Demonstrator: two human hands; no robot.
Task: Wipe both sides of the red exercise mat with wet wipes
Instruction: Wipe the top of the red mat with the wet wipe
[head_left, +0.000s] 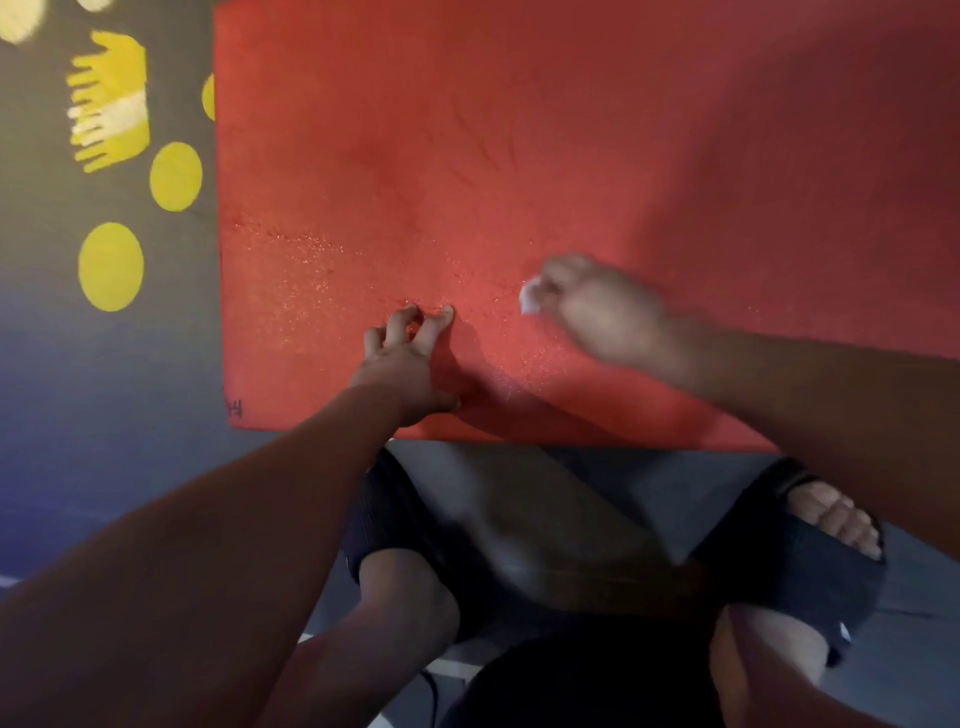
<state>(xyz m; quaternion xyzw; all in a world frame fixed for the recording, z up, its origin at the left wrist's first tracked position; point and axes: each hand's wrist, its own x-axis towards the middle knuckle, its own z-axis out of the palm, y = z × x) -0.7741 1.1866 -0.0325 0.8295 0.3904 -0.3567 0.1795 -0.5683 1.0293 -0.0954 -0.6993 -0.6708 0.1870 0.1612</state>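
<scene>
The red exercise mat (519, 156) lies flat on the floor and fills most of the view, its near edge just beyond my feet. Glistening wet specks cover its near left part. My left hand (408, 358) rests on the mat near that edge, propped on spread, bent fingertips and holding nothing. My right hand (602, 306) is blurred with motion to the right of it. It grips a small white wet wipe (530, 297) against the mat's surface; only a corner of the wipe shows past the fingers.
A dark grey floor (104, 415) with yellow painted dots (110, 266) and a yellow shape (111, 98) lies left of the mat. My two feet in black open-toed sandals (800, 551) stand on the floor just before the mat's near edge.
</scene>
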